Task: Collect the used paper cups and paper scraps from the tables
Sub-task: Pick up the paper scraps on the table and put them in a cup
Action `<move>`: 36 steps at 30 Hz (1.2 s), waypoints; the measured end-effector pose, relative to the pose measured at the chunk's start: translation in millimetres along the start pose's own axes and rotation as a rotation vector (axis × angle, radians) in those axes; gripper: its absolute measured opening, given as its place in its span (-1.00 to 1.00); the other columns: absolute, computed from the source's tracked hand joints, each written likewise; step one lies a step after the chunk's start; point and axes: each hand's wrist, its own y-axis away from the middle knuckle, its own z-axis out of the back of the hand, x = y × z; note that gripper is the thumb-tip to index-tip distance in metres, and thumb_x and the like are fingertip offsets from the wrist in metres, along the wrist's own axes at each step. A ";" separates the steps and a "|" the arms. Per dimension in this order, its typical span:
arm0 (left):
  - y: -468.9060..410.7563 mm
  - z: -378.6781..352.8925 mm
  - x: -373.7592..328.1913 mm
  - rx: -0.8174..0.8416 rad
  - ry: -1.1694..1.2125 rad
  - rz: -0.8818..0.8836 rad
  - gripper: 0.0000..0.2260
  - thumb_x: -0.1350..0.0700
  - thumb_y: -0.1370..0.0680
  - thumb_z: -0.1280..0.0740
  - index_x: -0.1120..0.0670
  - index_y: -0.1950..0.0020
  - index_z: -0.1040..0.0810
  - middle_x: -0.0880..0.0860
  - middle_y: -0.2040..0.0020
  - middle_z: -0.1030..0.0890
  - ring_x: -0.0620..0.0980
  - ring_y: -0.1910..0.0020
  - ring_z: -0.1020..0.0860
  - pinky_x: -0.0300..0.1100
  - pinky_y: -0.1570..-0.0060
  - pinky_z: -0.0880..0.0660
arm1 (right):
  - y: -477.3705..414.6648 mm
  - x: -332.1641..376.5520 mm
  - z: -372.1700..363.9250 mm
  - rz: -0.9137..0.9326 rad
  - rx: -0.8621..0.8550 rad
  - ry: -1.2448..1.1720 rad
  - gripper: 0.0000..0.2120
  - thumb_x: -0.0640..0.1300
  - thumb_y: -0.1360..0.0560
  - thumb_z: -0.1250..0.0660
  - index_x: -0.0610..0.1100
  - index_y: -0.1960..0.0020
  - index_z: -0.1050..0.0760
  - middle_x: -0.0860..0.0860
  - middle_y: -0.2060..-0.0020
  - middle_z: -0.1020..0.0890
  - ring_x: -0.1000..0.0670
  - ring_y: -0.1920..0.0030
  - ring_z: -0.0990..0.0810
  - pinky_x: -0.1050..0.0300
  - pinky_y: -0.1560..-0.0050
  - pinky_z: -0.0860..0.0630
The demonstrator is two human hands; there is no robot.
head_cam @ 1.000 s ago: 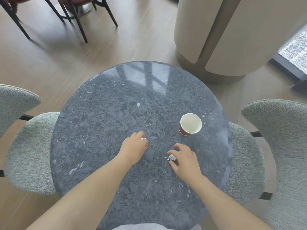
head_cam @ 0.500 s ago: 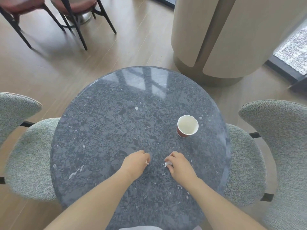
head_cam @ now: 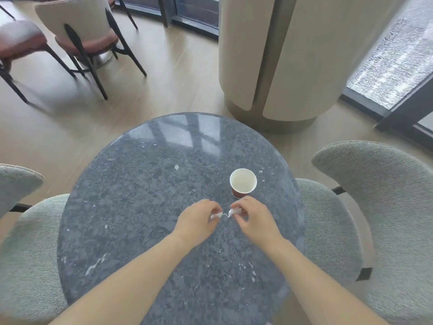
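Pinching paper scraps (head_cam: 216, 215), left hand (head_cam: 196, 222) meets right hand (head_cam: 251, 218).

We held paper scraps (head_cam: 217, 215) between left hand (head_cam: 196, 222) and right hand (head_cam: 254, 221) over the table (head_cam: 140, 195); the paper cup (head_cam: 243, 183) stood just behind.

An empty red paper cup (head_cam: 243, 184) stands upright just beyond two crumpled white paper scraps (head_cam: 216, 215).

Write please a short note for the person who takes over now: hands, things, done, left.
Left hand pinches a white paper scrap. Right hand pinches a second scrap. Both are close together over the round table. The paper cup stands upright just beyond the right hand, untouched.
Done: two scraps in hand.
Left: the cup, and a small white bit farther out, perhaps a scrap.
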 end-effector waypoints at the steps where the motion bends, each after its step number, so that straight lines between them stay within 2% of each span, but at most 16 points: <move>1: -6.6 5.7 -6.0 -0.024 0.012 -0.013 -0.88 0.07 -0.54 -0.26 -0.03 -0.06 -0.50 -0.10 0.02 -0.53 -0.09 0.03 -0.50 -0.19 0.04 -0.43 | -3.9 1.1 8.3 -0.004 -0.042 -0.003 -0.87 -0.27 -0.43 -0.35 -0.12 0.04 -0.55 0.01 0.12 -0.61 0.02 0.11 -0.54 0.12 0.07 -0.51; 4: -28.4 20.0 -24.4 -0.094 0.009 -0.040 -0.87 0.06 -0.53 -0.26 -0.04 -0.07 -0.50 -0.09 0.02 -0.54 -0.07 0.04 -0.51 -0.13 0.03 -0.46 | -12.3 2.3 28.8 -0.013 -0.135 0.000 -0.85 -0.28 -0.41 -0.35 -0.13 0.04 -0.56 0.00 0.13 -0.61 0.01 0.12 -0.55 0.16 0.08 -0.49; 8: -52.3 26.1 -42.2 -0.117 -0.040 -0.050 -0.81 0.02 -0.53 -0.26 -0.06 -0.14 -0.48 -0.08 0.00 -0.54 -0.05 0.01 -0.52 -0.13 0.04 -0.47 | -12.6 -5.0 45.7 -0.037 -0.137 0.010 -0.85 -0.27 -0.44 -0.35 -0.15 0.00 -0.55 -0.05 0.15 -0.59 -0.03 0.14 -0.56 0.03 0.06 -0.53; 15: -73.4 19.7 -44.4 -0.037 -0.161 -0.029 -0.61 0.05 -0.51 -0.32 -0.08 -0.33 -0.36 -0.07 -0.28 -0.44 0.00 -0.23 -0.44 -0.04 -0.06 -0.47 | -23.2 -15.5 60.2 -0.049 -0.142 0.046 -0.82 -0.27 -0.43 -0.35 -0.14 -0.02 -0.55 -0.02 0.09 -0.59 0.00 0.08 -0.55 0.06 0.00 -0.51; 20: -69.7 16.4 -24.4 0.029 -0.271 -0.060 -0.63 0.04 -0.53 -0.30 -0.08 -0.32 -0.34 -0.10 -0.29 -0.39 -0.05 -0.23 -0.41 -0.10 0.06 -0.47 | -39.4 -14.4 49.8 -0.034 -0.085 0.065 -0.80 -0.28 -0.43 -0.34 -0.16 -0.05 -0.53 -0.05 0.07 -0.58 -0.05 0.05 -0.54 0.01 0.01 -0.51; 24: -71.5 21.0 -14.7 0.024 -0.279 -0.065 -0.66 0.03 -0.54 -0.29 -0.09 -0.30 -0.36 -0.11 -0.26 -0.38 -0.05 -0.18 -0.43 -0.15 0.16 -0.44 | -57.5 -12.2 40.7 -0.026 -0.022 0.091 -0.79 -0.27 -0.44 -0.32 -0.15 -0.07 -0.52 -0.06 0.06 -0.58 -0.06 0.05 -0.52 0.12 0.05 -0.45; 28: -74.7 22.3 -11.8 0.013 -0.262 -0.054 -0.68 0.02 -0.54 -0.28 -0.10 -0.28 -0.37 -0.11 -0.26 -0.38 -0.06 -0.16 -0.44 -0.16 0.19 -0.45 | -65.0 -14.2 34.8 -0.011 0.016 0.100 -0.75 -0.29 -0.42 -0.32 -0.13 -0.08 -0.52 -0.02 -0.08 -0.58 -0.03 -0.09 -0.51 0.12 -0.06 -0.43; 31: -76.2 20.9 -11.5 0.022 -0.266 -0.057 -0.68 0.02 -0.54 -0.28 -0.09 -0.29 -0.36 -0.10 -0.26 -0.38 -0.06 -0.17 -0.44 -0.16 0.16 -0.46 | -62.4 -21.0 33.4 -0.011 0.031 0.123 -0.77 -0.27 -0.43 -0.33 -0.13 -0.07 -0.53 -0.01 -0.10 -0.57 -0.05 -0.15 -0.48 0.08 -0.11 -0.43; 33: -76.5 18.5 -11.8 0.034 -0.265 -0.064 -0.68 0.02 -0.55 -0.26 -0.10 -0.29 -0.35 -0.10 -0.26 -0.38 -0.05 -0.17 -0.44 -0.17 0.17 -0.45 | -57.3 -25.8 32.6 0.019 0.058 0.177 -0.79 -0.23 -0.44 -0.34 -0.14 -0.07 -0.53 -0.04 -0.08 -0.57 -0.09 -0.12 -0.49 0.03 -0.08 -0.46; 36: -75.4 14.5 -13.5 0.053 -0.226 -0.055 -0.69 0.01 -0.56 -0.25 -0.13 -0.29 -0.34 -0.12 -0.26 -0.37 -0.07 -0.12 -0.46 -0.19 0.23 -0.41 | -49.4 -28.3 31.0 0.090 0.078 0.311 -0.83 -0.18 -0.45 -0.35 -0.16 -0.04 -0.54 -0.05 -0.02 -0.58 -0.13 -0.03 -0.50 -0.02 0.17 -0.54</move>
